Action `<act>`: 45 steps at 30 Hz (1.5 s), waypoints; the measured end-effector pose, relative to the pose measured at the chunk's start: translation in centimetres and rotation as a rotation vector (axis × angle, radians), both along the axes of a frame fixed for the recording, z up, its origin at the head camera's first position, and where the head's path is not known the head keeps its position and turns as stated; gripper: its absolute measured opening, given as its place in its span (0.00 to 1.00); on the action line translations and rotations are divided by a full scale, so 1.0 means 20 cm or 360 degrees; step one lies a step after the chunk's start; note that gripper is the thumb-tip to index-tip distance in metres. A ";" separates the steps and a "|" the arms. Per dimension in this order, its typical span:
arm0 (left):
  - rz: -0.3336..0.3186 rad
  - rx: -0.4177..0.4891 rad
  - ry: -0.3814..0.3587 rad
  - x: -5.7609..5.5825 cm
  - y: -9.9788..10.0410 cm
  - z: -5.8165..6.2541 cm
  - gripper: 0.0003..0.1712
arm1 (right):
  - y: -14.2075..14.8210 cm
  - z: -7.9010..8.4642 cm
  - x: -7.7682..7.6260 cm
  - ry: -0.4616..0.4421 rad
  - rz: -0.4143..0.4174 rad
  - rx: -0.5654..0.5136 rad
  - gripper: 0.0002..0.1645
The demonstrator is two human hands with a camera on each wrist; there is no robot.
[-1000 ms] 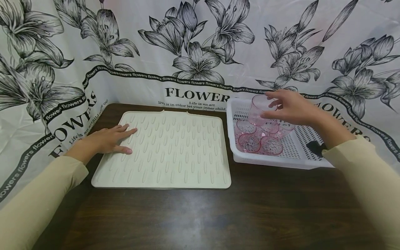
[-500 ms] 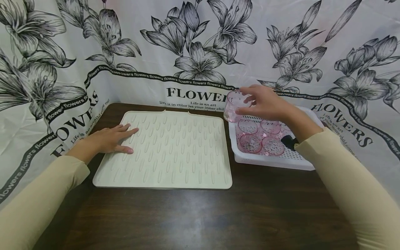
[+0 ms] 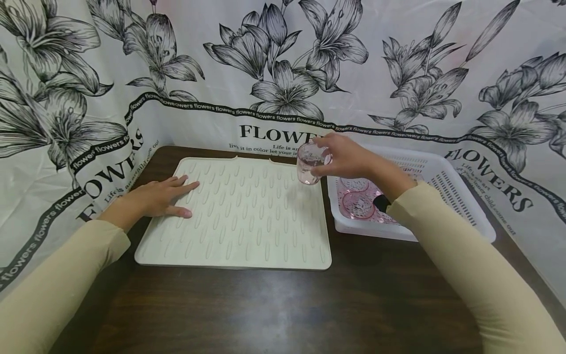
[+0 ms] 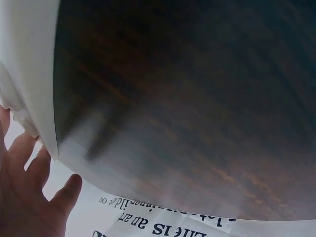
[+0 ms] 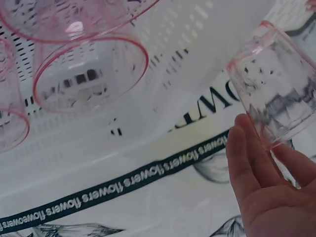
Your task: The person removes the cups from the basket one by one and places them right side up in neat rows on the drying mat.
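My right hand (image 3: 349,156) pinches a clear, pink-tinted glass (image 3: 305,166) between thumb and fingers, over the far right corner of a cream drying mat (image 3: 239,216). In the right wrist view, the fingers hold this glass (image 5: 281,84) along its side, near its pink rim. My left hand (image 3: 152,199) rests with spread fingers on the mat's left edge. The left wrist view shows those fingers at the mat's rim (image 4: 42,74). Several similar pink glasses (image 3: 359,205) stand in a white perforated basket (image 3: 376,233), partly hidden by the right forearm.
Dark wooden table (image 3: 265,309) surrounds the mat and runs toward the front. A white cloth (image 3: 194,118) printed with black flowers and lettering hangs behind and along the sides. The basket stands just right of the mat. A small black device (image 3: 381,202) sits at the right wrist.
My right hand has carried the glass left and lower, from above the basket to over the mat's far right corner. My left hand stays on the mat's left edge.
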State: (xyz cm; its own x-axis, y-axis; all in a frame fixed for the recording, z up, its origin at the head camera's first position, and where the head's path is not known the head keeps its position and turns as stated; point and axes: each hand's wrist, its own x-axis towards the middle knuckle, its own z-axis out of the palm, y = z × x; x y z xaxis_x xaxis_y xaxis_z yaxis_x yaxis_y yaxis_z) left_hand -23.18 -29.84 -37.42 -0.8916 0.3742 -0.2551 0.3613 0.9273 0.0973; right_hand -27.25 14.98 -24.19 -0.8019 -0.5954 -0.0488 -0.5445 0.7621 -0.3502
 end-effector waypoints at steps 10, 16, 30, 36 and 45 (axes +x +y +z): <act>-0.0004 0.0003 0.0003 0.00 0.01 0.00 0.57 | -0.09 -0.09 -0.07 -0.0049 0.0103 0.0107 0.52; -0.0018 0.0006 0.0014 0.00 0.00 0.00 0.57 | -0.12 -0.13 -0.09 -0.0055 0.0135 0.0192 0.52; -0.0061 0.0041 0.0009 0.00 -0.02 0.00 0.56 | -0.17 -0.21 -0.13 -0.0144 0.0157 0.0240 0.44; -0.0054 0.0048 0.0012 0.01 -0.01 0.00 0.56 | -0.17 -0.24 -0.13 -0.0135 0.0168 0.0289 0.45; -0.0053 0.0032 0.0031 0.00 -0.02 -0.01 0.57 | -0.18 -0.25 -0.13 -0.0216 0.0071 0.0347 0.52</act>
